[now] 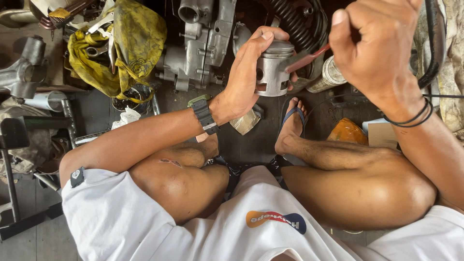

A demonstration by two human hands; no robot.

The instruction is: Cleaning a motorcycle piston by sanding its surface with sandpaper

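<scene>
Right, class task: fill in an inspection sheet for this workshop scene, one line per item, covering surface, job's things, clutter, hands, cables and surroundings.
Surface: dark, grimy floor, the person squatting over it.
Job's things: grey metal piston; red-handled tool against its crown.
Clutter: yellow rag with spanners; small bowl; orange bag.
Hands: left hand grips the piston; right hand holds the tool.
Cables: black ribbed hose; thin black cable.
Surroundings: engine casing; metal stand.
</scene>
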